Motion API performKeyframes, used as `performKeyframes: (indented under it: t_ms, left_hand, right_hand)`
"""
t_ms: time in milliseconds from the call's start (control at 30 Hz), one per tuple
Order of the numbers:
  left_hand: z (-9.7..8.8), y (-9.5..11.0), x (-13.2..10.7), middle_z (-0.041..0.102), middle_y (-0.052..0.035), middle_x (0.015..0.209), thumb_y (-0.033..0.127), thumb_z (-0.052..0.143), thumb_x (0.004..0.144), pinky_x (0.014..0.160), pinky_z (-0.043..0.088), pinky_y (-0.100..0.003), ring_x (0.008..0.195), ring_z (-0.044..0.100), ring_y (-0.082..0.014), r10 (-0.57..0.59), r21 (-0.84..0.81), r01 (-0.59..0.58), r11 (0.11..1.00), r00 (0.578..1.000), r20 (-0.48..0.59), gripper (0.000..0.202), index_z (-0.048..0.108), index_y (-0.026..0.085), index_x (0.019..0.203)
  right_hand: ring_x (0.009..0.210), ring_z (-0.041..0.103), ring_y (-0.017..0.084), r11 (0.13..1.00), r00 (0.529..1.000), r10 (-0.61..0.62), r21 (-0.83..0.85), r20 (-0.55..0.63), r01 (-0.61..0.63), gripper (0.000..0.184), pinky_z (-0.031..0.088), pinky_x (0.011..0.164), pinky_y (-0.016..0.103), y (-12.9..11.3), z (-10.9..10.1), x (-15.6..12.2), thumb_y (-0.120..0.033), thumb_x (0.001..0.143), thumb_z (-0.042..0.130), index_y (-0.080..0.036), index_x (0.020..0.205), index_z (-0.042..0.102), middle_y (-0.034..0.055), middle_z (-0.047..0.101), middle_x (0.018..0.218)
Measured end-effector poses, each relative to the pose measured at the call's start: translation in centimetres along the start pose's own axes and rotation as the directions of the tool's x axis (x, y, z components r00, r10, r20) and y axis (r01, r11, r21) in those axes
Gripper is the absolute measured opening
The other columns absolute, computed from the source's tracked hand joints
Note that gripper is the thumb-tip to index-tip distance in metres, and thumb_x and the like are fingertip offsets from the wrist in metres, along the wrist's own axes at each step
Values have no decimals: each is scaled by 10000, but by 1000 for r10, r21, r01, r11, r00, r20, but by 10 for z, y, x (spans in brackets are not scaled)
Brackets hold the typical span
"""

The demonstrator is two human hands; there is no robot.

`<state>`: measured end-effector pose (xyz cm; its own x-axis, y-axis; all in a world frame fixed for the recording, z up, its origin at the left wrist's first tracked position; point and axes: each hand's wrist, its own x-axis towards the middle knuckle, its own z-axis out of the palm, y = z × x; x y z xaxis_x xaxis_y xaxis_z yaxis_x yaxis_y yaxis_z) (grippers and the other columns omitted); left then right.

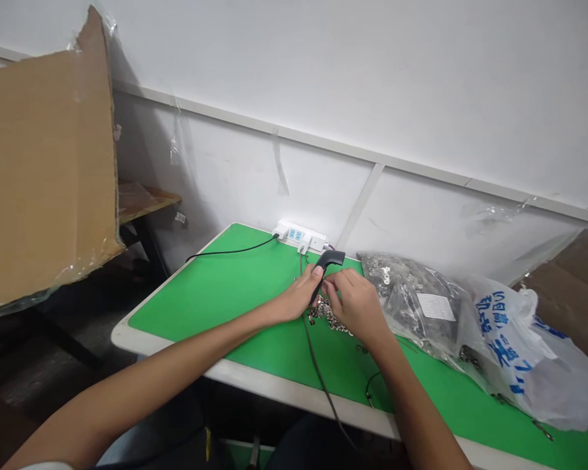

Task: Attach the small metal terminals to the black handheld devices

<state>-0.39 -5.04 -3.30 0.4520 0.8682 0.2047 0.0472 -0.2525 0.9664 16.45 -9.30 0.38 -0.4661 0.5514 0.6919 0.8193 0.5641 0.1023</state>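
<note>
My left hand [302, 295] is wrapped round a black handle-like piece [331, 257] with a bent, wider top end; I cannot tell its exact kind. The piece stands tilted above the green table. Close against its lower part, my right hand [355, 297] has its fingers pinched together, and whatever they hold is hidden or too small to name. Beneath and between the hands lies a pile of small shiny metal parts [332, 318]. A grey cable [313, 356] runs under my left hand and over the table's front edge.
At the table's [186, 307] back edge sits a white power strip [301, 236] with a black cord [230, 252]. A clear bag of metal parts [406, 294] and a white plastic bag [529, 359] lie to the right. A large cardboard sheet [49, 176] stands at left.
</note>
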Motion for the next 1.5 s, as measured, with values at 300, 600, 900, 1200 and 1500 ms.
performKeyframes:
  t_ms: [300, 600, 900, 1200, 1500]
  left_hand:
    - [-3, -6, 1, 543, -5, 674, 774, 505, 909, 656, 446, -332, 667, 521, -206, -45, -160, 45, 986, 999, 3, 532, 591, 248, 890]
    - [-4, -11, 8, 527, 23, 569, 818, 412, 914, 549, 384, -305, 528, 460, -160, -73, -137, 85, 987, 993, 88, 609, 538, 231, 819]
    - [-8, 0, 18, 677, -50, 659, 850, 394, 898, 476, 412, -254, 559, 599, -165, -120, -154, 133, 979, 988, 94, 740, 643, 159, 993]
    - [-12, 7, 19, 745, -85, 782, 702, 470, 974, 510, 553, -273, 586, 723, -200, -261, -440, 296, 848, 955, 141, 591, 599, 159, 1170]
    - [-9, 8, 16, 717, -59, 701, 708, 481, 965, 478, 499, -227, 541, 698, -177, -250, -461, 328, 825, 942, 223, 573, 593, 161, 1094]
  right_hand:
    - [756, 504, 243, 996, 1000, -3, -88, 29, 6, 254, 357, 654, 363, -8, 2, -2, -147, 1024, 443, -229, 817, 564, 68, 590, 758]
    - [743, 510, 243, 995, 1000, 7, -104, 30, -4, 256, 375, 645, 351, -12, 11, -1, -119, 1009, 431, -218, 806, 552, 78, 596, 760]
    - [771, 640, 214, 963, 975, 218, 173, -43, -207, 151, 455, 684, 331, -6, 10, 0, -222, 996, 557, -223, 895, 670, 42, 704, 790]
    - [931, 714, 251, 853, 938, 345, 427, -32, -299, 134, 568, 803, 394, -2, 20, 0, -320, 951, 647, -229, 1029, 707, 80, 765, 993]
    - [845, 685, 217, 785, 896, 444, 493, -25, -375, 142, 564, 743, 352, -3, 29, 0, -323, 962, 604, -215, 969, 696, 68, 731, 918]
